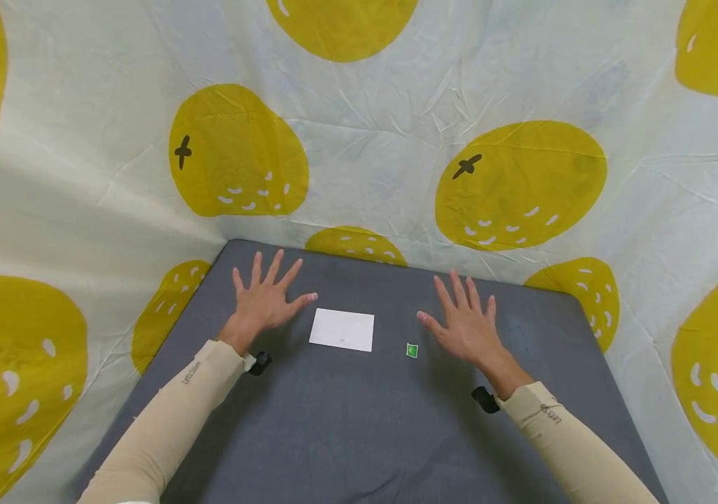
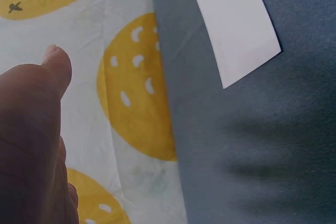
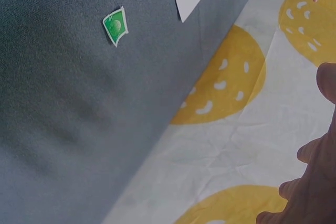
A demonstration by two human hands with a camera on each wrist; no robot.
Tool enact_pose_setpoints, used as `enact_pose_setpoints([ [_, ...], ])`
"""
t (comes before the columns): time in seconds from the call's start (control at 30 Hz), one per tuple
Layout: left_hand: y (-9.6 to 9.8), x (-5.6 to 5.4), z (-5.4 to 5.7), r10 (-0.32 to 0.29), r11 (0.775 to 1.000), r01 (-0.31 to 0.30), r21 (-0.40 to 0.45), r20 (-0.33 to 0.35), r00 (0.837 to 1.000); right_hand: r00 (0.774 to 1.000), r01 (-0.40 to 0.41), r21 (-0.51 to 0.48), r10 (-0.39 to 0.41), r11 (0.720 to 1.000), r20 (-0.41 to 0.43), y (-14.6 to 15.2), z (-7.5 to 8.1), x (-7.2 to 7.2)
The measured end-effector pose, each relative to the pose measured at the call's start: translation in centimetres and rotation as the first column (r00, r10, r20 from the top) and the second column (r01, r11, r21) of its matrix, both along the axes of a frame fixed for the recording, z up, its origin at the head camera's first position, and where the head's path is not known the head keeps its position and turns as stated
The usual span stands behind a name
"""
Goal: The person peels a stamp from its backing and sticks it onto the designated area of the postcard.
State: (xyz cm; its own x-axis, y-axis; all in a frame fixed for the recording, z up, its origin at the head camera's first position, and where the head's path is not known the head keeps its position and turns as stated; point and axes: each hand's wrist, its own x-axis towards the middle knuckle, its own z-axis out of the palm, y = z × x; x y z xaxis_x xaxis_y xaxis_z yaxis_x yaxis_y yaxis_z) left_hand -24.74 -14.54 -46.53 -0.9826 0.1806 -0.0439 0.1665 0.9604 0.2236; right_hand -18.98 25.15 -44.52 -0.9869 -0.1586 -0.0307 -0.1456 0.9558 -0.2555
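A white rectangular card or envelope (image 1: 342, 330) with a tiny mark near its lower edge lies flat on the grey table. To its right is a small green stamp-like piece (image 1: 412, 351) with a white border; its edges curl slightly in the right wrist view. My left hand (image 1: 264, 297) hovers left of the white card, fingers spread wide, holding nothing. On the other side, my right hand (image 1: 464, 322) is held over the table just right of the green piece, its fingers also spread and bare.
The grey cloth-covered table (image 1: 346, 434) runs back to a hanging white curtain (image 1: 365, 168) printed with yellow fruit, which encloses the back and both sides. Small black wrist cameras sit under both cream sleeves (image 1: 188, 399).
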Motion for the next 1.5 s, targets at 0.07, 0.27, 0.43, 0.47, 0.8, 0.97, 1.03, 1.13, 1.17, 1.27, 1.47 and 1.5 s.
enact_pose_setpoints([
  [0.07, 0.0, 0.1, -0.2, 0.002, 1.000, -0.002, 0.002, -0.002, 1.000, 1.000, 0.000, 0.002, 0.000, 1.000, -0.001, 0.0, -0.2, 0.0],
  [0.27, 0.3, 0.3, -0.6, 0.001, 1.000, -0.001, 0.006, -0.007, 1.000, 1.000, 0.001, 0.006, -0.001, 1.000, -0.009, 0.1, -0.7, -0.1],
  [0.43, 0.4, 0.2, -1.1, 0.001, 1.000, -0.001, 0.007, -0.022, 1.000, 1.000, -0.004, 0.002, 0.004, 1.000, -0.004, -0.1, -1.0, -0.1],
  [0.47, 0.4, 0.2, -1.2, -0.001, 1.000, 0.001, 0.009, -0.025, 1.000, 1.000, -0.003, 0.002, 0.003, 1.000, -0.003, -0.1, -1.1, -0.1],
  [0.8, 0.3, -0.1, -2.6, -0.016, 1.000, 0.016, 0.000, -0.041, 0.999, 1.000, 0.010, -0.010, -0.010, 1.000, 0.015, -0.9, -2.2, 0.1],
  [0.97, 0.7, 0.2, -3.2, -0.021, 0.999, 0.022, 0.023, -0.033, 0.999, 1.000, 0.017, 0.001, -0.017, 1.000, 0.012, -1.2, -2.5, 0.5],
  [1.03, 0.7, 0.2, -3.5, -0.023, 0.999, 0.024, 0.029, -0.035, 0.999, 1.000, 0.019, -0.004, -0.019, 1.000, 0.017, -1.2, -2.7, 0.6],
  [1.13, 0.7, 0.1, -3.9, -0.028, 0.999, 0.029, 0.031, -0.039, 0.999, 0.999, 0.027, -0.006, -0.027, 1.000, 0.024, -1.3, -3.0, 0.6],
  [1.17, 0.7, 0.1, -4.0, -0.028, 0.999, 0.030, 0.030, -0.042, 0.999, 0.999, 0.028, -0.007, -0.028, 1.000, 0.025, -1.3, -3.0, 0.6],
  [1.27, 0.6, 0.1, -4.4, -0.030, 0.999, 0.032, 0.035, -0.048, 0.998, 0.999, 0.030, 0.002, -0.030, 1.000, 0.032, -1.4, -3.3, 0.5],
  [1.47, 0.5, 0.0, -5.1, -0.032, 0.998, 0.035, 0.057, -0.053, 0.998, 0.999, 0.032, -0.010, -0.032, 0.999, 0.040, -1.3, -4.0, 0.6],
  [1.5, 0.5, 0.0, -5.3, -0.033, 0.998, 0.036, 0.059, -0.049, 0.998, 0.999, 0.032, -0.012, -0.032, 0.999, 0.040, -1.3, -4.1, 0.6],
])
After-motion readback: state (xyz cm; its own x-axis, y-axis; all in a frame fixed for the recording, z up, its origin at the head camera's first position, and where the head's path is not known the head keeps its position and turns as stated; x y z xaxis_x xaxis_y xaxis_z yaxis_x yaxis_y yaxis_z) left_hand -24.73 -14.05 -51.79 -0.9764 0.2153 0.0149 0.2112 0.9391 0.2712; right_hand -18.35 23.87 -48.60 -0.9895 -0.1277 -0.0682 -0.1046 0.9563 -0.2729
